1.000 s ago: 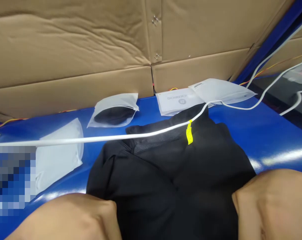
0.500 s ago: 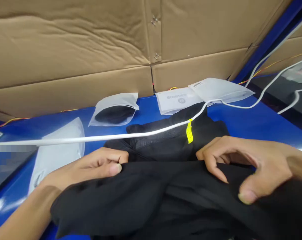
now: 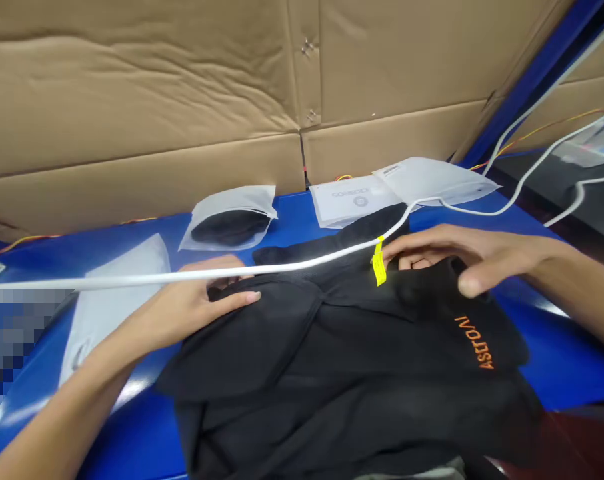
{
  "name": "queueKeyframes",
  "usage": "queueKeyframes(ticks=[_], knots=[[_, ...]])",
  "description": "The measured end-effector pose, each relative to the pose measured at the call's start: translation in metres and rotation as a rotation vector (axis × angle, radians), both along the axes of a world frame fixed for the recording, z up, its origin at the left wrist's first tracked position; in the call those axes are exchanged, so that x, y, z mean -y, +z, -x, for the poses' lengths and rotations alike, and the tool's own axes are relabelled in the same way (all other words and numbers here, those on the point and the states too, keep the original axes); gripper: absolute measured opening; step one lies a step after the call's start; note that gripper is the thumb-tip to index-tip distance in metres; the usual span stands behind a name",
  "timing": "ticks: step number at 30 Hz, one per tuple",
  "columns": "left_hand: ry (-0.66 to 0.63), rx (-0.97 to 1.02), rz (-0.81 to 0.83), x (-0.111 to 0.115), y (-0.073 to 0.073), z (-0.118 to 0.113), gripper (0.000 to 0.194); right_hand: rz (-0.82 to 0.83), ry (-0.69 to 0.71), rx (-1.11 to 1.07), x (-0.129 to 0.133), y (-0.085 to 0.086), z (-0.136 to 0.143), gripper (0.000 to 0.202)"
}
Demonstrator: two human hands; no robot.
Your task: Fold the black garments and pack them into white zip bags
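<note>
A black garment (image 3: 302, 347) with orange lettering on its right part lies spread and folded over the front of the table. My left hand (image 3: 202, 300) grips its far left edge, thumb on top and fingers partly hidden behind the cloth. At the far right edge, my right hand (image 3: 462, 257) has its thumb on the near side of the cloth and its fingers curled behind it. A white cable (image 3: 292, 268) with a yellow tag (image 3: 379, 263) crosses in front of my left fingers and over the garment. More black fabric (image 3: 332, 243) shows beyond the cable.
On the blue table (image 3: 292, 207), a white pouch (image 3: 232, 217) holds something black. Other white pouches (image 3: 432, 180) lie at the back right, beside a printed white bag (image 3: 352, 200). Another white bag (image 3: 107, 300) lies left. Brown cardboard (image 3: 142, 80) walls off the back.
Both hands have moved away from me, carrying the garment's far edge toward the cable. The cloth is now laid flatter, and the orange lettering has come into view.
</note>
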State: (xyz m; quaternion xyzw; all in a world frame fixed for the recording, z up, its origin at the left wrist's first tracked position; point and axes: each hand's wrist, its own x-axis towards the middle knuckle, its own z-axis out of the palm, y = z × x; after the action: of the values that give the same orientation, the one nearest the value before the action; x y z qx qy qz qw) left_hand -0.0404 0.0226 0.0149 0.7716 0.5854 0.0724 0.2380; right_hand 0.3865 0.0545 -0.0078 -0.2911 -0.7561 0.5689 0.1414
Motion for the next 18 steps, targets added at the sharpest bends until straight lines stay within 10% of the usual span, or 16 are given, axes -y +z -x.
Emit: queueKeyframes(ticks=[11,18], knots=[[-0.121,0.01,-0.039,0.005,0.006,-0.001,0.046,-0.745,-0.321,0.188,0.001,-0.016,0.015,0.029],[-0.094,-0.02,0.108,-0.003,0.003,0.001,0.06,-0.779,-0.239,0.203,0.005,-0.016,0.021,0.04]])
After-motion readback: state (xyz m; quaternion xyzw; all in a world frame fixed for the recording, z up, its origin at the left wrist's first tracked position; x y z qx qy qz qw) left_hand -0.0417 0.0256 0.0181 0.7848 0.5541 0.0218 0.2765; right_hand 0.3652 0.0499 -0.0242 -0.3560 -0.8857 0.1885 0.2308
